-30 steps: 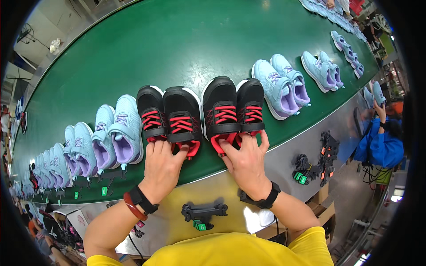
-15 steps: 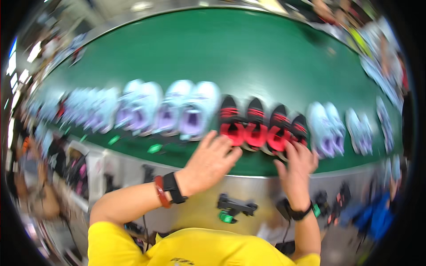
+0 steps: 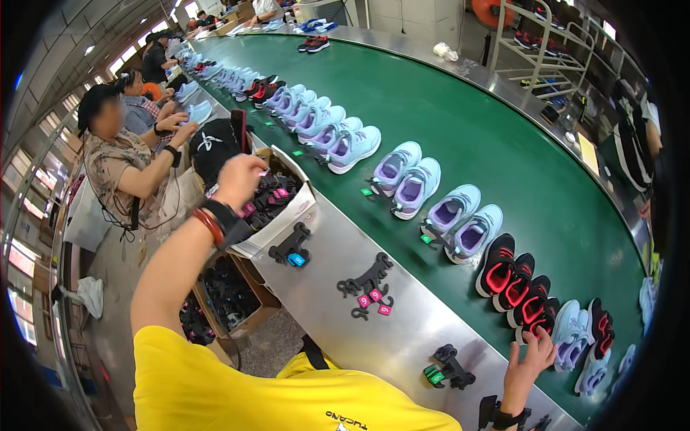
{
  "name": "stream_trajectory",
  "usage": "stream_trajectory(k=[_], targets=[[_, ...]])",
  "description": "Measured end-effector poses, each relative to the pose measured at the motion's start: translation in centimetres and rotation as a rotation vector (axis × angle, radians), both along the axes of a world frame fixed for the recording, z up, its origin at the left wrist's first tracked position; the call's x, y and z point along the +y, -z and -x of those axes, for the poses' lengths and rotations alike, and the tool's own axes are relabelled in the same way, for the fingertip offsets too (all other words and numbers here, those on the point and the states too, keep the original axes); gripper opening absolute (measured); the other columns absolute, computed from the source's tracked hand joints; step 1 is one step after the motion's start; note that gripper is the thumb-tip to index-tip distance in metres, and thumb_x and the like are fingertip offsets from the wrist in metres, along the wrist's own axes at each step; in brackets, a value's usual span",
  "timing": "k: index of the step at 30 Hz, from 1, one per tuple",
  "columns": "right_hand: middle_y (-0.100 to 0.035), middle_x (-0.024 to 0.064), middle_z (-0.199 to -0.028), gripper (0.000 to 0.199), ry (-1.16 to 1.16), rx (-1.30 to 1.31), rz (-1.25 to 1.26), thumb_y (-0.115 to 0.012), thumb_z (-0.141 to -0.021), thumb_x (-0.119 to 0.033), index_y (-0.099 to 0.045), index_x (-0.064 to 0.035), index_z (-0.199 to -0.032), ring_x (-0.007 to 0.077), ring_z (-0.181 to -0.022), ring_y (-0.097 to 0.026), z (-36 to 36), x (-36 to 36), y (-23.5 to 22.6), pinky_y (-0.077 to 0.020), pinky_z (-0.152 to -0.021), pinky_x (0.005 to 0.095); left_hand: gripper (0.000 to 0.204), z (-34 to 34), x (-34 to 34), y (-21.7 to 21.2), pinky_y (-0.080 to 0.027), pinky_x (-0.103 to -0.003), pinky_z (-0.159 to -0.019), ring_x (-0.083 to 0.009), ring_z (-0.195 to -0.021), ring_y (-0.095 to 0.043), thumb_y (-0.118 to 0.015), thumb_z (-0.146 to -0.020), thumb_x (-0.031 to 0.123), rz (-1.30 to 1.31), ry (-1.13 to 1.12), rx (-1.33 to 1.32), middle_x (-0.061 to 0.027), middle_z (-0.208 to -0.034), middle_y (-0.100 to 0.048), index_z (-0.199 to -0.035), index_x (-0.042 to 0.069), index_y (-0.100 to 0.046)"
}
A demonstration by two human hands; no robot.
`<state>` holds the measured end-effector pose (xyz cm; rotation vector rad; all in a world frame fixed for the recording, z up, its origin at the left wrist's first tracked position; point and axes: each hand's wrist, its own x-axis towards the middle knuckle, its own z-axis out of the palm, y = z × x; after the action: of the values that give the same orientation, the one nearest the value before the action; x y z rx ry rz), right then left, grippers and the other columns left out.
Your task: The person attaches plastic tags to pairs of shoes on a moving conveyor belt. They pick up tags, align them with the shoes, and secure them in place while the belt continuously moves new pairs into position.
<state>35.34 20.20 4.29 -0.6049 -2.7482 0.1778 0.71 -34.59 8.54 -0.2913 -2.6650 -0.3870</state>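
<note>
While a seated co-worker handles a pale shoe at far left, the left hand dips into a white cardboard box of black tags, fingers curled, though whether they hold anything I cannot tell; black hangers lie on the steel ledge; the right hand, fingers spread and holding nothing, touches the black-and-red shoes on the green belt.
</note>
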Motion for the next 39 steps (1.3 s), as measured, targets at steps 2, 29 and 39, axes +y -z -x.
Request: stream_trajectory(k=[2, 29, 39], targets=[[-0.054, 0.0133, -0.126, 0.031, -0.018, -0.01, 0.025, -0.07, -0.077, -0.003, -0.059, -0.0082, -0.106, 0.0313, -0.125, -0.047, -0.2, -0.2, 0.4, -0.0176, -0.117, 0.0504, 0.015, 0.7, -5.5, -1.6, -0.054, -0.032, -0.072, -0.0198, -0.078, -0.071, -0.065, -0.084, 0.006, -0.155, -0.181, -0.177, -0.0125, -0.086, -0.074, -0.096, 0.002, -0.073], [-0.061, 0.0077, -0.11, 0.025, -0.197, -0.113, 0.185, -0.076, -0.076, -0.011, -0.067, -0.01, -0.099, 0.027, -0.111, -0.055, -1.2, -5.3, -1.8, -0.0241, -0.112, 0.0536, 0.031, -12.4, 19.4, 9.6, -0.05, -0.03, -0.068, -0.0163, -0.071, -0.058, -0.073, -0.077, 0.001, -0.158, 0.451, -0.946, -0.0057, -0.08, -0.062, -0.105, -0.001, -0.06], [-0.061, 0.0082, -0.109, 0.022, -0.299, -0.01, 0.225, -0.076, -0.077, -0.015, -0.066, -0.01, -0.096, 0.0269, -0.11, -0.055, -0.2, -4.5, -1.0, -0.026, -0.11, 0.0547, 0.033, -16.4, 23.3, 6.2, -0.052, -0.037, -0.075, -0.0295, -0.083, -0.062, -0.069, -0.073, 0.0, -0.106, 0.871, -0.633, -0.0122, -0.089, -0.06, -0.105, 0.002, -0.062]])
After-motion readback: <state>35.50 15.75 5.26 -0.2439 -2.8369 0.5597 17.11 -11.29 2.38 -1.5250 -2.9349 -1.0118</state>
